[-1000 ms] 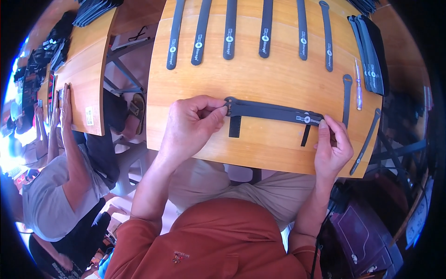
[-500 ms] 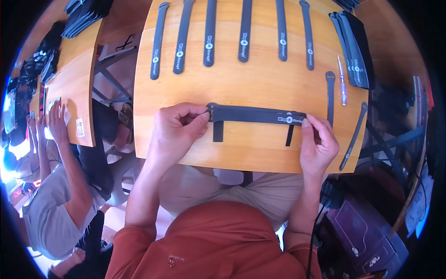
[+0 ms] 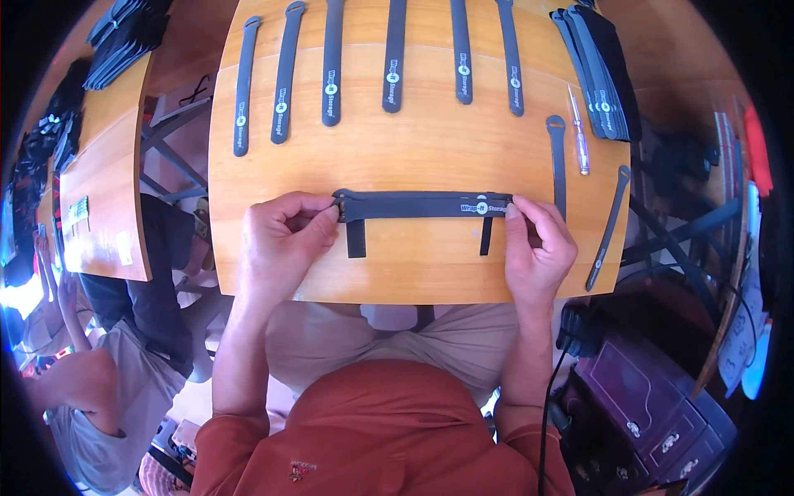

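Stretched sideways near the table's front edge is a dark grey strap (image 3: 413, 204) with pale print near its right end. My left hand (image 3: 281, 244) pinches its left end, where a loop shows, between thumb and forefinger. At the other end, my right hand (image 3: 539, 252) has thumb and fingers closed on the strap's tip. Two short black strips stick out below the strap: a wider one (image 3: 356, 240) on the left and a narrower one (image 3: 485, 238) on the right. Whether they are attached to it is hidden.
Several similar straps (image 3: 331, 83) lie in a row across the far side of the wooden table (image 3: 397, 157). Single straps (image 3: 608, 231) and a screwdriver (image 3: 581, 153) lie to the right, beside a strap pile (image 3: 600, 99). At left, a person (image 3: 124, 388) sits by another table (image 3: 107, 182).
The whole view has shifted, so the table sits further left. Both hands keep their pinch on the strap's ends. The person at left has drawn a hand back from the other table.
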The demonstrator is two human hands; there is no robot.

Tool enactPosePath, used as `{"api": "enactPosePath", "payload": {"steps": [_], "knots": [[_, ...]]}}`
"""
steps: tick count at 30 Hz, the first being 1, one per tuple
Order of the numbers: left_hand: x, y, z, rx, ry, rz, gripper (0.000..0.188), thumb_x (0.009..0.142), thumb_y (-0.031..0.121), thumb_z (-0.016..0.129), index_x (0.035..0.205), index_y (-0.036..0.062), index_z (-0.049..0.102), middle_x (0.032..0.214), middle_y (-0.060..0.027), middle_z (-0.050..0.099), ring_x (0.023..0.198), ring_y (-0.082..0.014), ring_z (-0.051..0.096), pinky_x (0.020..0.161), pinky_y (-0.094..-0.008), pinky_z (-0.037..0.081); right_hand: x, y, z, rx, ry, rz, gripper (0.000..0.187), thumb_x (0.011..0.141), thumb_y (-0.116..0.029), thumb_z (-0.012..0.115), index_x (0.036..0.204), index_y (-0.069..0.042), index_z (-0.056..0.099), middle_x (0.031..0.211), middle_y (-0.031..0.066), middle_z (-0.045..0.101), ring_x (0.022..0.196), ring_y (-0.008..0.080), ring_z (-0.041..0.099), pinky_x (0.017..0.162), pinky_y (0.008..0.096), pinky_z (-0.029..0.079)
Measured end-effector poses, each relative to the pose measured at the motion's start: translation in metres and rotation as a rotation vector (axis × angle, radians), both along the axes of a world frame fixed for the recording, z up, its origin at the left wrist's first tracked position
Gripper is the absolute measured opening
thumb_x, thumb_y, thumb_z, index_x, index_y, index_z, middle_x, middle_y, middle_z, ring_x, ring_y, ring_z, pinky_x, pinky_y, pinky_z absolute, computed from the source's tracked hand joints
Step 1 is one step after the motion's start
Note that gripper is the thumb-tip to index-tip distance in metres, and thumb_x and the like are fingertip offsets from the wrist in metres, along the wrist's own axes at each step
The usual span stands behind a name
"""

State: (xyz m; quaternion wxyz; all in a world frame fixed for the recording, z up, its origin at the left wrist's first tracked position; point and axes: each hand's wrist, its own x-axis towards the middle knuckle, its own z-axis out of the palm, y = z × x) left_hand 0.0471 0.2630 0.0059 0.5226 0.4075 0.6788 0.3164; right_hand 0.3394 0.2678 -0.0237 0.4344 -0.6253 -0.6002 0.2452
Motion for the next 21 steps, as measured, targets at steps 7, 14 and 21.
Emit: {"api": "enactPosePath", "payload": {"steps": [7,14,21], "knots": [[-0.0005,-0.0002,-0.0008,0.034,-0.014,0.002,0.015,0.097,0.005,0.072,0.105,-0.0069,0.074,0.076,-0.0033,0.070,0.067,-0.0046,0.063,0.061,-0.0193,0.050,-0.0009,0.0010,-0.0023,0.068,-0.075,0.015,0.013,0.089,0.009,0.072,0.102,0.006,0.073,0.089,0.0131,0.071,0.071,0.0151,0.067,0.060,0.0256,0.051],[-0.0005,0.0004,-0.0005,0.014,-0.001,0.002,0.016,0.097,0.007,0.072,0.105,-0.0069,0.074,0.076,-0.0046,0.071,0.067,-0.0052,0.064,0.062,-0.0201,0.051,-0.0023,0.0009,0.0019,0.046,-0.086,0.010,0.013,0.089,0.010,0.071,0.101,0.007,0.073,0.088,0.0133,0.071,0.070,0.0154,0.067,0.060,0.0258,0.050],[-0.0005,0.0005,-0.0010,0.013,-0.008,0.001,0.016,0.097,0.006,0.072,0.106,-0.0067,0.075,0.077,-0.0046,0.072,0.067,-0.0053,0.064,0.062,-0.0206,0.052,-0.0007,0.0008,-0.0009,0.082,-0.147,0.024,0.016,0.086,0.012,0.070,0.101,0.006,0.073,0.089,0.0148,0.071,0.071,0.0195,0.069,0.062,0.0278,0.052]]}}
